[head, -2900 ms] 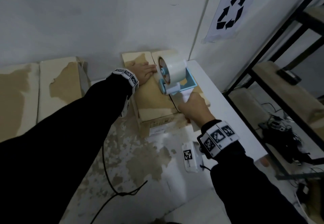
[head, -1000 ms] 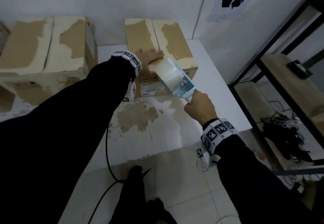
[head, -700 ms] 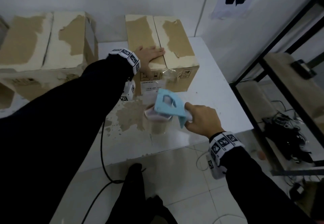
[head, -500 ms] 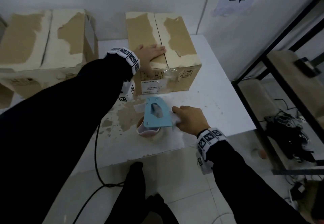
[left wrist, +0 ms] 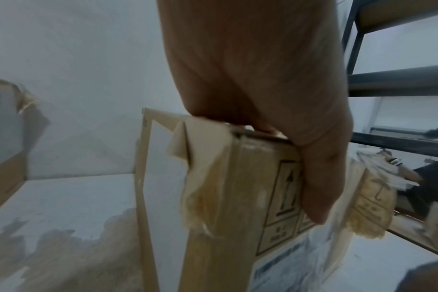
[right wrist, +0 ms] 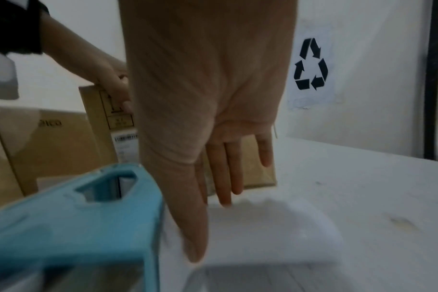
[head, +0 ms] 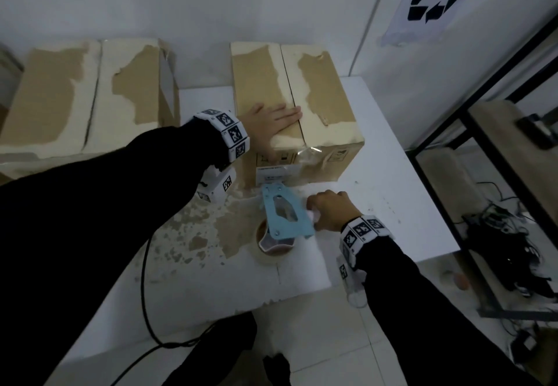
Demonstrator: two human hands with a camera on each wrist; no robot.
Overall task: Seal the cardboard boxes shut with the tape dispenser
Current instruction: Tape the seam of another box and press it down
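Currently: tape dispenser (head: 283, 219) lying on its side on the table (head: 386, 204) before the taped box (head: 302, 132); right hand (head: 332, 209) fingers straightened, letting go—withdraw clear without nudging it; left hand (head: 271, 123) flat on the box lid, thumb over its front edge.

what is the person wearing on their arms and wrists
Both arms are in long black sleeves. Each wrist carries a white band of square blocks printed with black-and-white coded markers, one by the left hand and one by the right hand. A white camera unit hangs under each band, and a black cable trails down from the left arm.
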